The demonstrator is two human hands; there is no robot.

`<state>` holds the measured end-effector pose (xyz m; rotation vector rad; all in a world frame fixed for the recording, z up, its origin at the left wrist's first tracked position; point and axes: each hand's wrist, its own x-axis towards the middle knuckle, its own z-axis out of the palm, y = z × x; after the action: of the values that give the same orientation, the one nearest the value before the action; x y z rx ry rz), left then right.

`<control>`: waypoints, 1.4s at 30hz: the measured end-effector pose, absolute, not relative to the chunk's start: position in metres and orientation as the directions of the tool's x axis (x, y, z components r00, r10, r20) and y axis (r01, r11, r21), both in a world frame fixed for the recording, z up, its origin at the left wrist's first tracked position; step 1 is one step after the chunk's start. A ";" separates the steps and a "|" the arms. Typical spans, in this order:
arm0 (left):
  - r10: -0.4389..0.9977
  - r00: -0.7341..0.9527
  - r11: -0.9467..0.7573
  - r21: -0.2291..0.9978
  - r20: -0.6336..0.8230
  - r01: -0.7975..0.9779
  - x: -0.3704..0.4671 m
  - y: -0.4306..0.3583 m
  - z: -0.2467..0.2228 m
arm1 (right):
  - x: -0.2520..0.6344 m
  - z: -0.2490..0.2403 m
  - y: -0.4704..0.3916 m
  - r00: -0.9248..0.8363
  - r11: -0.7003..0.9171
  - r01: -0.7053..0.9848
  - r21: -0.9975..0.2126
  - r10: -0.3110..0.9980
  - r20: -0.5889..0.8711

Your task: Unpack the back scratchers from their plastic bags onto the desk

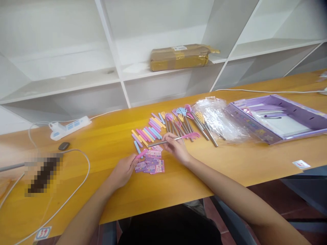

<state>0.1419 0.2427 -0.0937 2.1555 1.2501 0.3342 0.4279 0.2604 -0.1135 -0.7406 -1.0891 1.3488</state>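
Observation:
My left hand (124,169) is closed on a pink tube (142,154), which points up and to the right. In my right hand (176,148) is a metal rod with a pink claw-shaped head (191,135); its bare end lies close to the pink tube, and whether they touch I cannot tell. Beyond my hands, several pink, blue, yellow and purple tubes (148,133) lie in rows on the table. Several rods with coloured claw heads (181,117) are spread to the right of them. Small printed cards (152,162) lie in a loose pile between my hands.
Clear plastic bags (219,119) and an open purple box (270,137) are on the right of the table (230,166). At the left are a white power strip (71,127), a small black object (63,146) and cables. A taped parcel (180,58) sits on the shelf behind.

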 end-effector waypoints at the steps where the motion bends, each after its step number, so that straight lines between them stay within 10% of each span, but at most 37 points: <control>1: 0.847 0.525 -0.371 0.617 -0.081 0.694 0.142 0.242 -0.093 | 0.428 -0.113 0.260 -0.120 0.129 -0.378 -0.917 0.975 0.187; 42: 0.830 0.557 -0.434 0.589 -0.033 0.681 0.142 0.240 -0.096 | 0.425 -0.113 0.256 -0.175 0.110 -0.344 -0.932 0.968 0.179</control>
<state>0.1419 0.2398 -0.0958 2.2418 1.2103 0.3535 0.4254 0.2562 -0.1132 -0.7465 -1.1619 1.3851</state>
